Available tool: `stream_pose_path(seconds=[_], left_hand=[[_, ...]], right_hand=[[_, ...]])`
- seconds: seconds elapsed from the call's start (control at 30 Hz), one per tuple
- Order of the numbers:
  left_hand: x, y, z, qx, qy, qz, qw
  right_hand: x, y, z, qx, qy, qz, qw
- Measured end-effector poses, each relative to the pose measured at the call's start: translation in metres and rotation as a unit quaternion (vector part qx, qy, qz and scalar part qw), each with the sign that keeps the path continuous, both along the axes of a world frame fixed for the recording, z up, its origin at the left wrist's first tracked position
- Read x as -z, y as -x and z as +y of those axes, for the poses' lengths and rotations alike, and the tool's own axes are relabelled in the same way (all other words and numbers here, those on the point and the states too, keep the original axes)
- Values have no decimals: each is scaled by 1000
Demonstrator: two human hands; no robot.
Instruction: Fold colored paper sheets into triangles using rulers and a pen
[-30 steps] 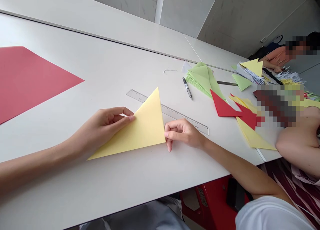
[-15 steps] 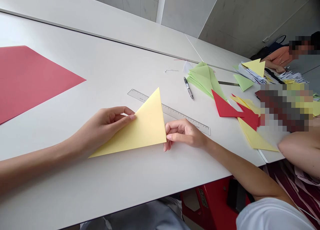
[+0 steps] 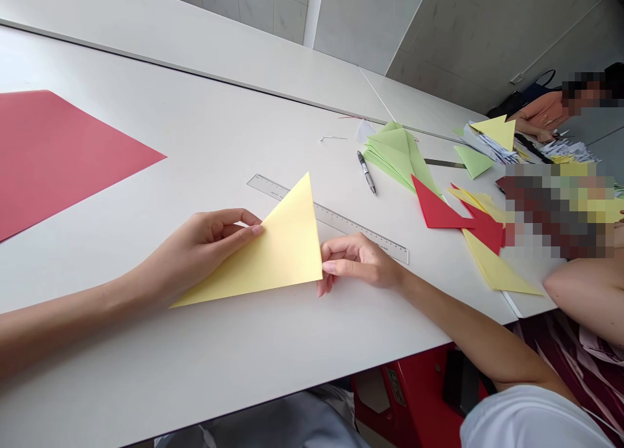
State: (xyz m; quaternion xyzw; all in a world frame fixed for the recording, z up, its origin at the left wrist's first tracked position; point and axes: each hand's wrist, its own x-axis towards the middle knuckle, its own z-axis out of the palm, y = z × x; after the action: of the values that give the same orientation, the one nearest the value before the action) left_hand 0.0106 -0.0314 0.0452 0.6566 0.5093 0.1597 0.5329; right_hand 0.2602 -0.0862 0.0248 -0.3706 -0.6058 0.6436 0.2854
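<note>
A yellow paper triangle (image 3: 277, 246) is held between my two hands above the white table (image 3: 205, 370). My left hand (image 3: 212, 243) pinches its upper left edge, thumb on the front and fingers behind. At the lower right corner, my right hand (image 3: 353, 259) grips the paper between thumb and fingers; some of those fingertips are hidden behind it. Partly covered by the triangle, a clear ruler (image 3: 361, 237) lies flat on the table behind it.
Red paper (image 3: 68, 155) lies at the left. Green sheets (image 3: 394, 152), a pen (image 3: 366, 173), red triangles (image 3: 439, 207) and a yellow piece (image 3: 497, 266) lie to the right. Another person (image 3: 541, 113) sits at the far right; someone's arm (image 3: 585, 292) is close on my right.
Almost nothing differs. The view has shifted very slightly, and both hands keep the same hold on the yellow paper.
</note>
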Motion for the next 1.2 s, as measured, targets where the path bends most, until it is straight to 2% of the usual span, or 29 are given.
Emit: stream_pose_path(seconds=[0.13, 0.27, 0.33, 0.47, 0.6, 0.83, 1.07, 1.2], left_hand=[[3, 1, 4, 28, 19, 26, 999], [-2, -1, -1, -6, -2, 3, 1000], [-2, -1, -1, -3, -6, 9, 1000], [11, 5, 9, 53, 2, 43, 998], [22, 10, 16, 62, -11, 29, 998], [16, 8, 11, 47, -1, 13, 999], [21, 9, 16, 41, 5, 31, 999], [13, 6, 12, 32, 15, 36, 999]], right_hand=[[-1, 0, 0, -4, -9, -7, 1000], [-2, 1, 0, -2, -12, -12, 1000], [-2, 1, 0, -1, -12, -16, 1000], [-3, 2, -1, 2, -17, -17, 1000], [-3, 1, -1, -7, -28, -7, 1000], [-3, 0, 0, -19, -30, 2, 999], [-3, 0, 0, -21, -31, 4, 999], [-3, 1, -1, -10, -32, -8, 999]])
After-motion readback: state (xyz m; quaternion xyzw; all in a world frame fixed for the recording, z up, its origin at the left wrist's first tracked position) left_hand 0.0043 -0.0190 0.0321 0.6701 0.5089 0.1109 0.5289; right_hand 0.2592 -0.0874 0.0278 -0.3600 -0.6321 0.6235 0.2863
